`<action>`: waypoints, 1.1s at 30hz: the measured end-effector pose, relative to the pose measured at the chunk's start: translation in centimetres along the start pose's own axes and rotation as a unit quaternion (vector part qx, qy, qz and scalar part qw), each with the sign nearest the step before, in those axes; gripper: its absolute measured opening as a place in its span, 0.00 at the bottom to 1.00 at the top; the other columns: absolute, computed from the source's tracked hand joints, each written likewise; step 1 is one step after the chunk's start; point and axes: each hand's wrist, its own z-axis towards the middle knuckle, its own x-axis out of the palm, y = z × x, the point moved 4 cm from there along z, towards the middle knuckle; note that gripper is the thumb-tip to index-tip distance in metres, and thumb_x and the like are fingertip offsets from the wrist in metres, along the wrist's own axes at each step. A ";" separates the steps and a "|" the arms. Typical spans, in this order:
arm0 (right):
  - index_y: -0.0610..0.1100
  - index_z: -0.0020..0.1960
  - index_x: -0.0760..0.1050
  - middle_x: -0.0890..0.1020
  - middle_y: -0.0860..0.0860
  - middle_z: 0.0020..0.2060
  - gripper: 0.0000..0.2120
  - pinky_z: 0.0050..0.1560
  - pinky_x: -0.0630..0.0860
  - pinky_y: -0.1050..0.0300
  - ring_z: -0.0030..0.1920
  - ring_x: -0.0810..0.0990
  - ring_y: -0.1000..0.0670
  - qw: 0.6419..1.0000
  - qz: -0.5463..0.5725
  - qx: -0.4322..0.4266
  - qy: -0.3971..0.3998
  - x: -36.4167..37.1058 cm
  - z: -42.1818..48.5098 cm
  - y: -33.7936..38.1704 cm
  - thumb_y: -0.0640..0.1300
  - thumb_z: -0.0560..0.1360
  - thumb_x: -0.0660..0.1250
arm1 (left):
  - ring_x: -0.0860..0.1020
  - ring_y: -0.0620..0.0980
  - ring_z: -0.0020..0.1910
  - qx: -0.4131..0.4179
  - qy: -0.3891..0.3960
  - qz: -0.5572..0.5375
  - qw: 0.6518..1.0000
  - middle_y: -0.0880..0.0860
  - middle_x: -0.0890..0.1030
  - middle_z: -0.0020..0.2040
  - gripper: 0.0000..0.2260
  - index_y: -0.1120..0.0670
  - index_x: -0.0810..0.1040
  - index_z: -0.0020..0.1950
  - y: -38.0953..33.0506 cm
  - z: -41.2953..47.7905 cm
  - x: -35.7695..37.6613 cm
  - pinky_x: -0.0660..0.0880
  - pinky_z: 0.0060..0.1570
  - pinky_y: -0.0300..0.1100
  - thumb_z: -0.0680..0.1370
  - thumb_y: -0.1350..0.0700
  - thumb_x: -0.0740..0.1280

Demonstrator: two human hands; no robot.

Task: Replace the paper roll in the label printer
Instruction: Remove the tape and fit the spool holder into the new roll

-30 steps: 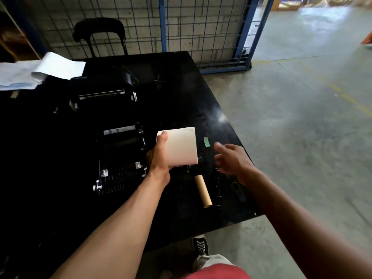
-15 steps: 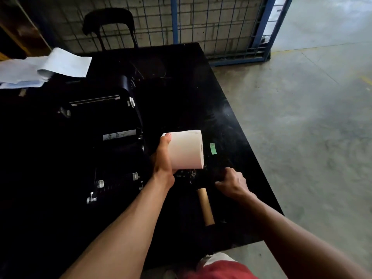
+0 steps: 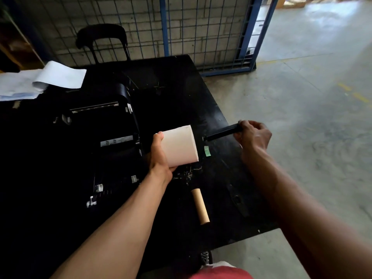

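My left hand grips a full white paper roll above the black table, just right of the open black label printer, whose lid stands raised. My right hand holds a black spindle rod by its right end, level in the air, its free tip pointing at the roll's right face and a short gap away from it. An empty brown cardboard core lies on the table below the roll.
The black table ends close to my right hand, with concrete floor beyond. A green tape scrap and another dark flat part lie on the table. White papers sit far left. A chair and wire fence stand behind.
My right hand has picked the black spindle rod up from the table and lifted it toward the roll's end. My left hand keeps the roll in about the same place.
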 end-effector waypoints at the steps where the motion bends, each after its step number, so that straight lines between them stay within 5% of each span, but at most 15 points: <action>1: 0.50 0.41 0.77 0.85 0.38 0.48 0.07 0.55 0.83 0.40 0.49 0.86 0.38 1.000 0.006 -0.005 -0.006 0.0 -0.7 0.1 0.43 0.71 0.74 | 0.84 0.52 0.38 0.000 -0.002 -0.001 1.000 0.49 0.85 0.34 0.15 0.49 0.81 0.46 -0.2 -0.3 0.0 0.81 0.39 0.47 0.72 0.38 0.65; 5: 0.48 0.45 0.77 0.85 0.39 0.48 0.06 0.53 0.84 0.40 0.47 0.86 0.39 1.000 0.014 -0.009 -0.015 0.3 -3.5 -0.8 0.43 0.73 0.74 | 0.84 0.54 0.40 0.004 -0.023 -0.007 1.000 0.53 0.85 0.42 0.19 0.52 0.81 0.49 -0.8 -1.7 -0.2 0.82 0.39 0.50 0.69 0.39 0.69; 11: 0.41 0.56 0.78 0.84 0.41 0.49 0.14 0.47 0.86 0.49 0.41 0.86 0.46 0.999 0.036 -0.006 -0.021 0.2 -6.6 -1.9 0.43 0.73 0.76 | 0.84 0.55 0.37 0.031 -0.033 -0.002 0.999 0.53 0.84 0.37 0.18 0.53 0.80 0.40 -1.4 -3.0 -0.8 0.82 0.34 0.52 0.61 0.39 0.72; 18: 0.41 0.44 0.79 0.85 0.42 0.41 0.06 0.44 0.85 0.51 0.36 0.86 0.48 0.993 0.018 -0.012 0.112 1.8 -10.5 -3.4 0.40 0.74 0.76 | 0.84 0.54 0.36 0.015 -0.035 -0.018 0.999 0.54 0.84 0.37 0.19 0.53 0.80 0.40 -1.1 -3.8 -0.8 0.81 0.31 0.49 0.61 0.39 0.72; 22: 0.42 0.42 0.81 0.87 0.40 0.43 0.06 0.47 0.85 0.43 0.42 0.88 0.41 0.991 -0.041 -0.017 0.128 2.2 -11.2 -4.1 0.42 0.76 0.74 | 0.85 0.56 0.37 0.028 -0.043 0.004 0.999 0.56 0.85 0.40 0.20 0.54 0.80 0.39 -0.9 -4.1 -0.4 0.83 0.36 0.55 0.60 0.39 0.72; 29: 0.41 0.40 0.81 0.83 0.45 0.34 0.10 0.31 0.79 0.56 0.29 0.81 0.51 0.985 -0.064 0.007 0.159 2.0 -9.8 -4.6 0.45 0.78 0.71 | 0.85 0.57 0.38 0.021 -0.056 0.016 0.998 0.58 0.85 0.41 0.23 0.56 0.81 0.40 0.0 -3.5 -0.2 0.82 0.41 0.58 0.59 0.37 0.71; 31: 0.42 0.40 0.81 0.82 0.46 0.33 0.14 0.32 0.77 0.54 0.31 0.79 0.49 0.983 -0.094 -0.001 0.158 1.6 -9.2 -5.0 0.49 0.80 0.68 | 0.85 0.56 0.37 0.017 -0.062 0.020 0.998 0.57 0.85 0.40 0.24 0.56 0.81 0.40 0.3 -3.2 -0.2 0.83 0.39 0.57 0.58 0.37 0.71; 33: 0.44 0.46 0.82 0.85 0.46 0.40 0.13 0.42 0.78 0.49 0.42 0.83 0.44 0.960 -0.239 -0.047 0.136 0.5 -8.4 -5.5 0.52 0.79 0.66 | 0.85 0.57 0.39 0.007 -0.056 0.022 0.998 0.58 0.85 0.42 0.25 0.56 0.81 0.41 0.6 -2.8 0.0 0.82 0.42 0.60 0.57 0.36 0.71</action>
